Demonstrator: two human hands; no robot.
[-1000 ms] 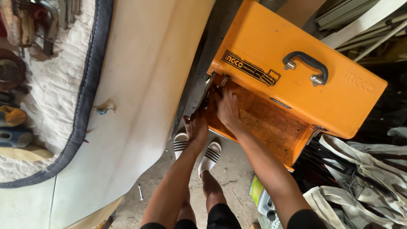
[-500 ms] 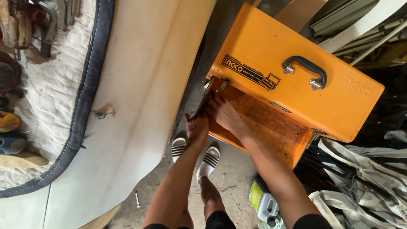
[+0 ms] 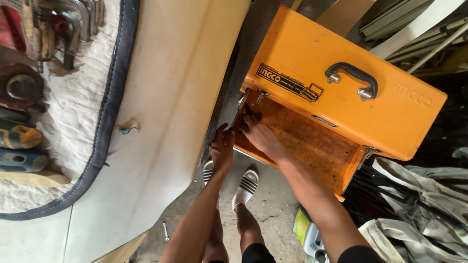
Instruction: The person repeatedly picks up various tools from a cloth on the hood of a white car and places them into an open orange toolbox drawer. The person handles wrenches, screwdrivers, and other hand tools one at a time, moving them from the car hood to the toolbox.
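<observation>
Far left: hand tools (image 3: pixel 22 136) lie in a row on a white quilted mat (image 3: pixel 63 112) with a dark blue border, well apart from both hands. Next to it a broad cream panel (image 3: pixel 165 107) fills the middle-left of the view. None of these is being touched.

Centre: I see the left hand (image 3: pixel 222 148) set against the near left corner of the orange metal toolbox (image 3: pixel 312 44), fingers curled on the edge of the lower tray (image 3: pixel 312 146). Whether it clamps that edge or only steadies it, I cannot tell. Below it, two feet in white striped slippers (image 3: pixel 245 186) stand on the concrete floor (image 3: pixel 273 195).

The right hand (image 3: pixel 261 136) is inside the tray's left end, fingers spread flat on the rusty floor, tips at a small dark object (image 3: pixel 254 115) near the hinge bracket. I cannot tell whether anything is pinched.

Judgement on progress: the box is already opened, its lid with the black handle (image 3: pixel 352 78) swung up and away. The tray looks otherwise bare; nothing is lifted out yet.

Far right: pale cloth bags (image 3: pixel 419 204) and stacked slats (image 3: pixel 414 24), untouched.
</observation>
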